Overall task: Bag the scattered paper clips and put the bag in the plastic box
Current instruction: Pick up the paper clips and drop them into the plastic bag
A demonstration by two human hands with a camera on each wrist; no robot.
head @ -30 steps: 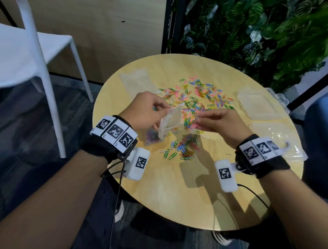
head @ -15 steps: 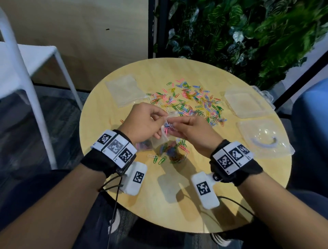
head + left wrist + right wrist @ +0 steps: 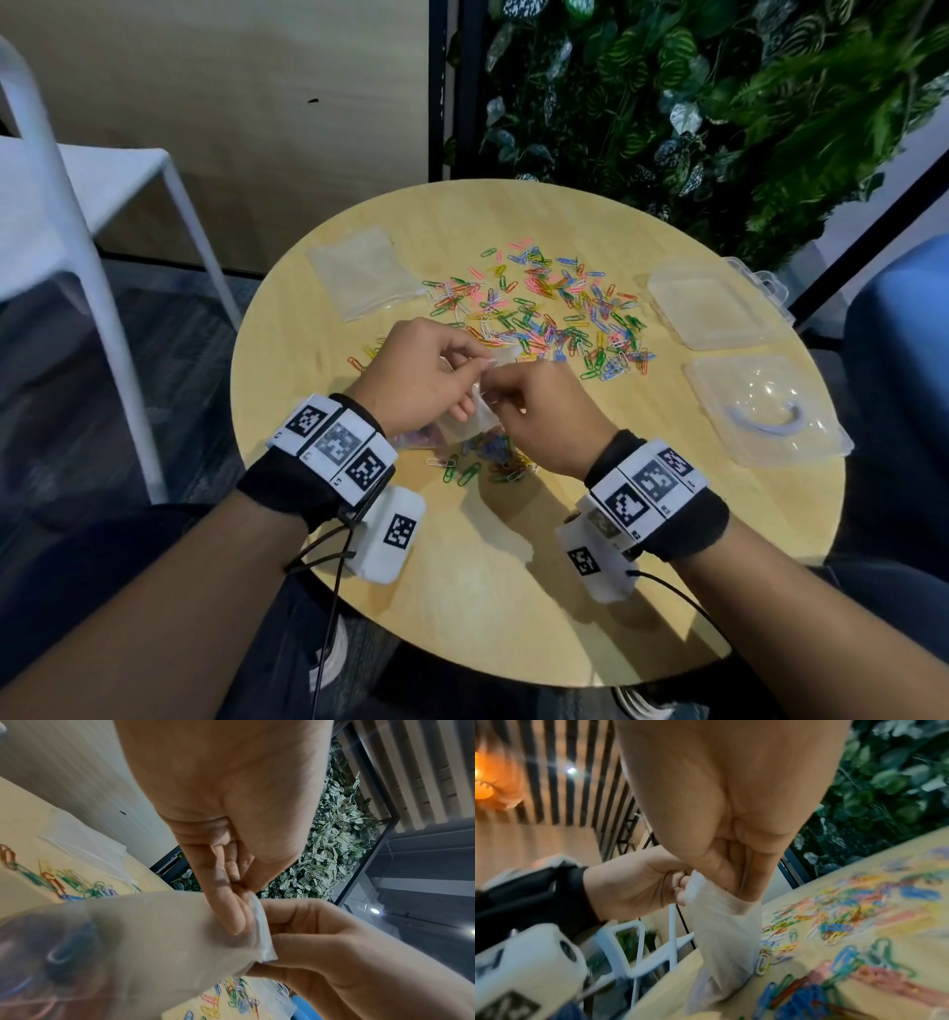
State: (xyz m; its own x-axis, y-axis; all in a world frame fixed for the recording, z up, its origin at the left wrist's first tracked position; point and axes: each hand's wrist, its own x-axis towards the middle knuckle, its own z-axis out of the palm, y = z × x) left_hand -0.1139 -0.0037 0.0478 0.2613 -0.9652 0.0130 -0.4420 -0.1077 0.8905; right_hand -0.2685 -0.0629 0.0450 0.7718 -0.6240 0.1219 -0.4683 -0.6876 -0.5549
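Both hands have drawn closer together over the last second: the right hand (image 3: 544,416), which was apart from the bag, now meets the left hand (image 3: 426,375) at the bag's mouth. The left hand pinches the top edge of the small clear bag (image 3: 159,939) between thumb and fingers, and the right hand's fingers (image 3: 731,874) reach down into the bag's opening, curled against its rim. The bag hangs just above the round wooden table (image 3: 513,591), frosted and crumpled, with a few coloured paper clips showing blurred through its bottom. Loose paper clips (image 3: 554,313) lie scattered beyond the hands, and a smaller heap (image 3: 493,457) sits under them. An open plastic box (image 3: 760,406) lies at the right of the table.
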